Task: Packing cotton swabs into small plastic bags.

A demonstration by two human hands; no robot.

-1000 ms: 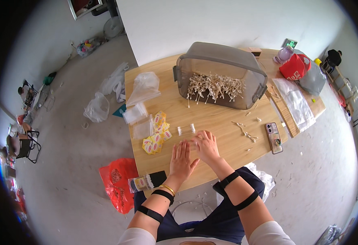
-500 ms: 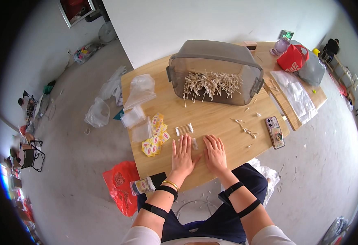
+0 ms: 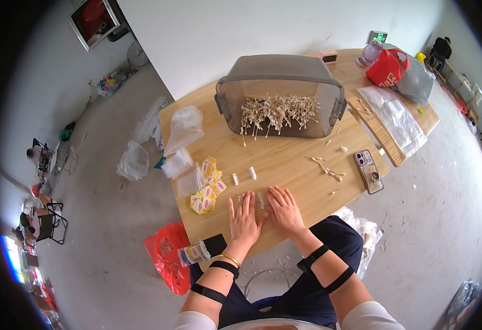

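Observation:
Both of my hands lie palm down near the front of the wooden table. A small row of cotton swabs point(image 3: 259, 201) sits between them. My left hand point(image 3: 244, 223) covers the left end of this row, its fingers stretched out. At the row's right end lies my right hand point(image 3: 286, 212), also flat, with the fingers close together and extended. Just beyond my left fingertips is a second neat row of cotton swabs point(image 3: 244, 176). To the left are several yellow-and-white paper cards point(image 3: 209, 190), partly overlapping. What lies under my palms is hidden.
A grey translucent bin point(image 3: 285, 69) lies on its side with many loose swabs point(image 3: 279, 113). Clear plastic bags point(image 3: 186, 129) sit left; a phone point(image 3: 368, 171) and stray swabs point(image 3: 326, 168) right. A packed bag of swabs point(image 3: 195, 253) rests at the front-left edge, near a red bag point(image 3: 166, 256).
My right hand has shifted slightly left, closer to the swabs and my left hand. The whole view has tilted a little; the other things on the table keep their places.

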